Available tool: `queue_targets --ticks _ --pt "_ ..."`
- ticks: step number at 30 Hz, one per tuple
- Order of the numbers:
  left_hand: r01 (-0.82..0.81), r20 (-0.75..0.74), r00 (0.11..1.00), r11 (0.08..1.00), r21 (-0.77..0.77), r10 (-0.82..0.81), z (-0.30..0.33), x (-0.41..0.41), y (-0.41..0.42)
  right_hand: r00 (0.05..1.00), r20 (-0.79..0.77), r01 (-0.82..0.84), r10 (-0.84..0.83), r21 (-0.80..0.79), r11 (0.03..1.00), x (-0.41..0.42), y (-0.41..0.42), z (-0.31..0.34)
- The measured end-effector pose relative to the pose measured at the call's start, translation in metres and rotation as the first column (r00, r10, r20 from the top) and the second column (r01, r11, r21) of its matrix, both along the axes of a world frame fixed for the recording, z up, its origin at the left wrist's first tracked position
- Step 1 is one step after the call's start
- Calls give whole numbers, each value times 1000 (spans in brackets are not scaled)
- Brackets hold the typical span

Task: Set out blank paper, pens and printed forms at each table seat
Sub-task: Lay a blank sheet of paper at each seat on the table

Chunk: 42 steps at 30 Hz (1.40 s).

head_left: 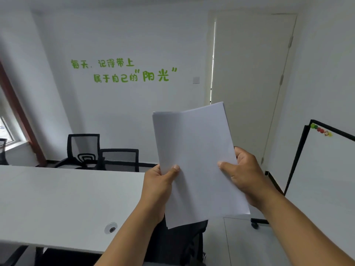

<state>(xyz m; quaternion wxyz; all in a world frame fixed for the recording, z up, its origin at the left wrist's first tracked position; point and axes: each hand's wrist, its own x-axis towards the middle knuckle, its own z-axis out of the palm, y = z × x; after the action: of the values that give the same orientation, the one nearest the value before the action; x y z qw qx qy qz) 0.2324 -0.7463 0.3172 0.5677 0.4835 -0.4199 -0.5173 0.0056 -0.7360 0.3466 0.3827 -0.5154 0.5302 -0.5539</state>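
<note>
The left hand (159, 181) has its grip clamped on the lower left edge of a stack of blank paper (194, 160), thumb on top; the right hand (244, 173) pinches the right edge likewise. The stack is held upright in the air, beyond the right end of the white tabletop (67, 204); two black chairs (99, 152) stand behind it.

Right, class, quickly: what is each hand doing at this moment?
Left hand: grips the stack of blank paper at its left edge, thumb on top.
Right hand: grips the same stack at its right edge, thumb on top.
</note>
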Motion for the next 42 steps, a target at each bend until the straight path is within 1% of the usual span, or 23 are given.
queue_targets --ticks 6,12,19,25,29,31,35,36,38,39,41,42 --pt "-75 53 996 996 40 73 -7 -13 -50 996 45 -76 74 49 996 -13 -66 -18" --pt "-138 99 986 987 76 131 -35 3 -133 984 74 -168 160 124 978 0 -163 -47" --pt "-189 97 979 972 138 177 -58 17 -232 978 27 -209 208 166 964 17 -281 -70" --pt "-309 133 948 934 182 287 -63 49 -278 951 32 -307 307 207 929 57 -352 -82" --pt "-389 145 920 896 215 365 -76 68 -301 918 -17 -382 395 225 896 81 -396 -92" --pt "-435 142 900 867 244 412 -88 75 -310 890 -30 -433 455 258 864 93 -420 -103" --pt "-560 139 826 768 310 546 -119 83 -323 796 -39 -555 605 354 753 121 -467 -133" --pt "-570 141 819 758 319 556 -122 83 -323 781 -41 -570 623 362 738 124 -474 -138" --pt "-637 120 758 690 344 641 -134 79 -326 704 -57 -639 708 384 666 138 -495 -147" --pt "-654 113 740 671 350 663 -138 77 -327 680 -61 -661 731 379 647 142 -503 -149" --pt "-708 101 671 595 380 734 -153 72 -326 604 -73 -714 794 394 579 157 -519 -163" --pt "-720 92 649 572 394 755 -158 71 -324 589 -74 -725 805 393 566 162 -521 -169"
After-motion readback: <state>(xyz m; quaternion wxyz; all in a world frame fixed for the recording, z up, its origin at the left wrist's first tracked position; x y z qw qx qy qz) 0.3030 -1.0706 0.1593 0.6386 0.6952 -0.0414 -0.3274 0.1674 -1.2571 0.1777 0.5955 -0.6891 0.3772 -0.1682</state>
